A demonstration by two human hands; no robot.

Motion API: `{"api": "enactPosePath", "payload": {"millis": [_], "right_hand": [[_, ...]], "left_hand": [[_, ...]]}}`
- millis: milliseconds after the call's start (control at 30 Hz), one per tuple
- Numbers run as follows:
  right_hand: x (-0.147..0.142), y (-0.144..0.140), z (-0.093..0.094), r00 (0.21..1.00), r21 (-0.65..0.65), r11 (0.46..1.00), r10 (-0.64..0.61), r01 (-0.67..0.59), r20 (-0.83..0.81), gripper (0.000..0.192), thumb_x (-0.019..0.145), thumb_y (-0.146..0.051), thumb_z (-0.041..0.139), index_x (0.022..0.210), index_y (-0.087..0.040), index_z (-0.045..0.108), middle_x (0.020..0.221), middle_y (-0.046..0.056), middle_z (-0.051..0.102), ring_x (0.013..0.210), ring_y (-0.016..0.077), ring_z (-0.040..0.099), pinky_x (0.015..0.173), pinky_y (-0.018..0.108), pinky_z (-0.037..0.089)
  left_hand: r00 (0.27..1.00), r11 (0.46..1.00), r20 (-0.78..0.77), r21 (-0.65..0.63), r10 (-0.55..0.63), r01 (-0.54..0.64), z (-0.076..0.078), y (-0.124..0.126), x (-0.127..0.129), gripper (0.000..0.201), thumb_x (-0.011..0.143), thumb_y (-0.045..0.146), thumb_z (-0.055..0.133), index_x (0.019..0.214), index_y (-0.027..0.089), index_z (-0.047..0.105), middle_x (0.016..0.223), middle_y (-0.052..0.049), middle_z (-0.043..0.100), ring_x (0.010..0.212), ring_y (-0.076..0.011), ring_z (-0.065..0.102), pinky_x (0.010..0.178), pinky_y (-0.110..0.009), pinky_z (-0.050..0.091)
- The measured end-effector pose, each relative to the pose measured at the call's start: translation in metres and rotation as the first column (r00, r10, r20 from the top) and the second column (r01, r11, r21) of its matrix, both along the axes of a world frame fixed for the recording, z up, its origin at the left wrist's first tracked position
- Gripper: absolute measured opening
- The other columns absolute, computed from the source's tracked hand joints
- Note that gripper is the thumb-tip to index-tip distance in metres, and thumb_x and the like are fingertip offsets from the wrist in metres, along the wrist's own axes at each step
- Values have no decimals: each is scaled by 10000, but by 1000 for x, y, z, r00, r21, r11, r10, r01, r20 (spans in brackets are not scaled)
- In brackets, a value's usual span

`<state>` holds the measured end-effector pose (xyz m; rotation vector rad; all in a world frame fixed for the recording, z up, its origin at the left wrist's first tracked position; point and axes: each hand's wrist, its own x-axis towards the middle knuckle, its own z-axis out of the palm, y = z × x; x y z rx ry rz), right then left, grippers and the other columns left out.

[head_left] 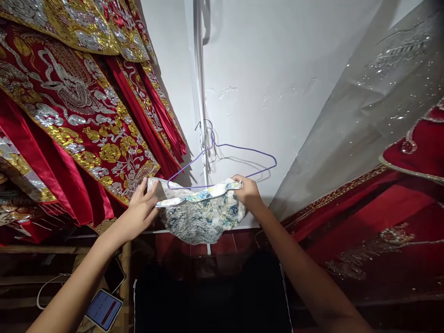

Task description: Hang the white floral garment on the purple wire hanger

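Observation:
A floral garment (203, 219) in white, blue and yellow hangs between my two hands, below a purple wire hanger (243, 147). The hanger's hook sits at a white pole by the wall, and its lower bar passes at the garment's top edge. My left hand (143, 203) grips the left end of that edge, with fingers closed on the cloth. At the right end, my right hand (247, 192) pinches the edge close to the hanger's bar. Whether the bar lies inside the garment's opening or behind it, I cannot tell.
Red embroidered cloth (79, 101) with gold and silver sequins hangs on the left. A white vertical pole (199, 69) stands against the white wall (256, 60). Sheer beaded fabric (347, 125) and red cloth (374, 212) hang on the right. A lit phone (104, 310) lies lower left.

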<state>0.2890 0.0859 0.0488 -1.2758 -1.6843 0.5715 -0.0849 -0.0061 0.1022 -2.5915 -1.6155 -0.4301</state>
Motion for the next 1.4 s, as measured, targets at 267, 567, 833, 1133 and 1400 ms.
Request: {"api": "enactPosePath", "payload": {"millis": [267,567,833,1133,1400], "right_hand": [[-22,-23,-3,983,-5,988,155,-156,-98,111,727,-236,548,726,-173,639,659,-6,596,643,146,505,587,235,370],[-2,-26,11,986,-96,988,104,-117,-128,111,678,-275,633,673,-167,606,606,-16,530,617,137,458,541,234,331],[-29,-25,-3,931,-62,959,253,-278,-262,93,719,-250,537,687,-180,590,645,-6,571,626,142,509,568,243,384],[35,-48,27,987,71,993,-89,99,-137,756,728,-252,631,1464,-166,478,889,61,729,819,237,667,741,331,532],[87,-20,73,973,-114,978,-153,174,172,390,689,-444,759,926,-134,766,920,132,755,934,352,688,730,368,546]], "left_hand": [[984,977,129,162,121,-141,43,48,14,355,1000,404,330,936,186,603,1615,-121,271,1452,-331,328,1103,-486,381],[952,958,213,136,219,-251,26,85,21,365,975,458,385,960,216,658,800,-64,691,719,-226,627,668,-286,405],[824,984,555,176,-113,16,38,87,77,339,976,352,400,1054,165,672,991,-52,718,894,-184,641,807,-261,465],[880,981,455,183,-136,57,39,87,62,363,952,355,476,1155,160,706,1116,-78,741,976,-225,689,895,-315,502],[938,969,337,248,-80,-7,43,91,62,324,946,346,452,1065,179,703,942,-63,742,812,-221,666,747,-303,473]]}}
